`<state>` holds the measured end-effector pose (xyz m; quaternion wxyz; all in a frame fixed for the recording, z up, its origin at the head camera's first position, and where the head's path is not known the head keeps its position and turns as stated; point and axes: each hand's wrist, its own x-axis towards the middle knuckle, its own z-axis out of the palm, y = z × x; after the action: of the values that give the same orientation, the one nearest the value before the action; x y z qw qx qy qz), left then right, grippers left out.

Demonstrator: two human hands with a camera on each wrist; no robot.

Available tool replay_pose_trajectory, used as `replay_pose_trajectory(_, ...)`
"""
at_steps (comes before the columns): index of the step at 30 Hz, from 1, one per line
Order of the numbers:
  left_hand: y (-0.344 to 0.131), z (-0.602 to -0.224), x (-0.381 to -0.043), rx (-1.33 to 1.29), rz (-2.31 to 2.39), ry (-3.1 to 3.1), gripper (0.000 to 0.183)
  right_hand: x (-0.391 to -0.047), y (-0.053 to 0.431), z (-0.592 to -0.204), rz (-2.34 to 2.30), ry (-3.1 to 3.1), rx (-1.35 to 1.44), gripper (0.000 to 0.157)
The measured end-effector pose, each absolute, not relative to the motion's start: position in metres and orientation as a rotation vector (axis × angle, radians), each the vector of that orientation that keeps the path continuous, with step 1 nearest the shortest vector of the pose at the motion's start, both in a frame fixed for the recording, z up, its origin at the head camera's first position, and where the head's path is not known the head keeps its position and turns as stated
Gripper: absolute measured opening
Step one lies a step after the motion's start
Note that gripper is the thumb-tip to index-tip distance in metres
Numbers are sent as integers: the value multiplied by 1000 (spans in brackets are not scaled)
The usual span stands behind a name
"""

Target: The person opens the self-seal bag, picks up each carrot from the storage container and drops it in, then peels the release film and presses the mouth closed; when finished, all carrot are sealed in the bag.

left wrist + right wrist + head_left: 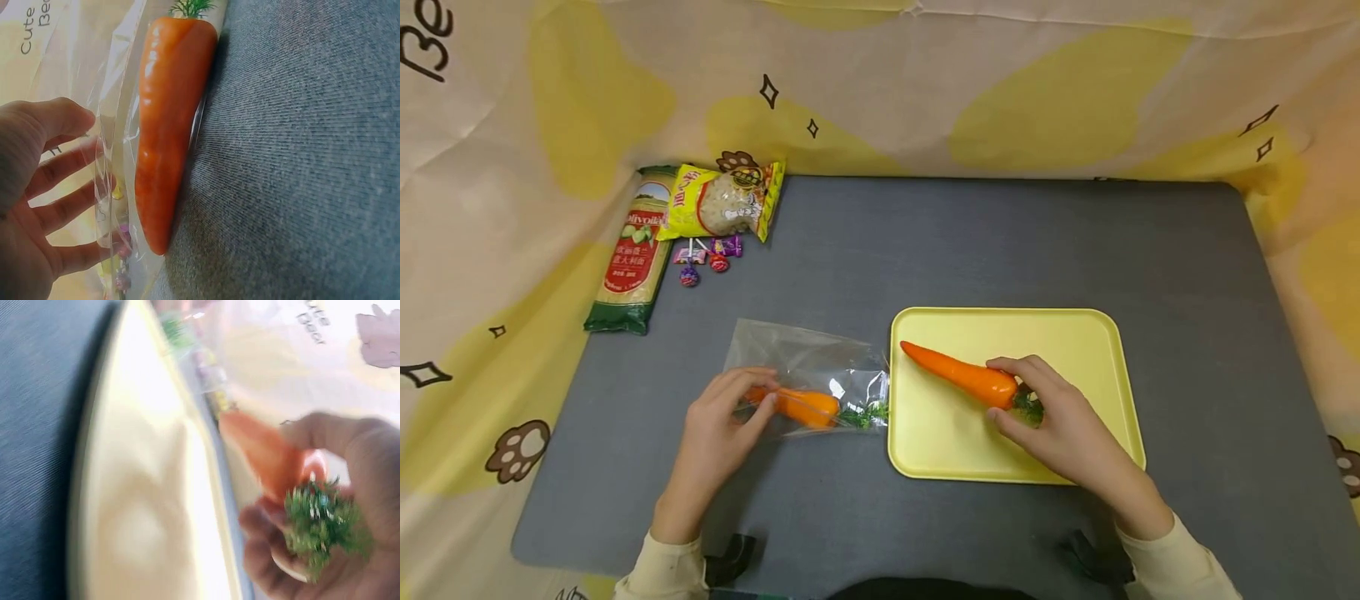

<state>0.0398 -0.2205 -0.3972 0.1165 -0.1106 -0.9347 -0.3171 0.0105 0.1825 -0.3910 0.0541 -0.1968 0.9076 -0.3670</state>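
A clear plastic bag [805, 342] lies left of the tray with one orange carrot [808, 407] inside, its green top toward the tray. My left hand [730, 417] is at the bag's left end, over the carrot's tip. The left wrist view shows this hand's fingers [69, 206] spread and nearly straight, their tips overlapping the film beside the bagged carrot [172, 125]. With thumb and fingers, my right hand [1060, 417] grips a second carrot [958, 372] near its leafy end, over the yellow tray [1000, 329]. This carrot's green top [322, 522] lies under the palm.
At the back left of the grey table [1000, 242] lie a pasta pack [632, 250] and a yellow food packet [722, 202]. Lollipops [718, 262] and wrapped candies [726, 245] are just in front of them. A patterned cloth [880, 83] rises behind the table.
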Motion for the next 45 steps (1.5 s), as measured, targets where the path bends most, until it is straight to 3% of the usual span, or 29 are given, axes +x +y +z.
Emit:
replay_pose_trajectory(6,-221,-396,39,-311,-922,-2741,17,7,178,-381,-1239,2540,-791,50)
replay_pose_trajectory(28,-218,-407,39,-388,-959,-2708,20,-8,91,-411,-1168,2621,-908,48)
replay_pose_trajectory(37,-218,-411,41,-368,-961,-2723,22,4,117,-404,-910,2736,-797,62)
replay_pose_trajectory(45,-219,-412,40,-382,-943,-2706,21,7,135,-401,-1171,2703,-742,41)
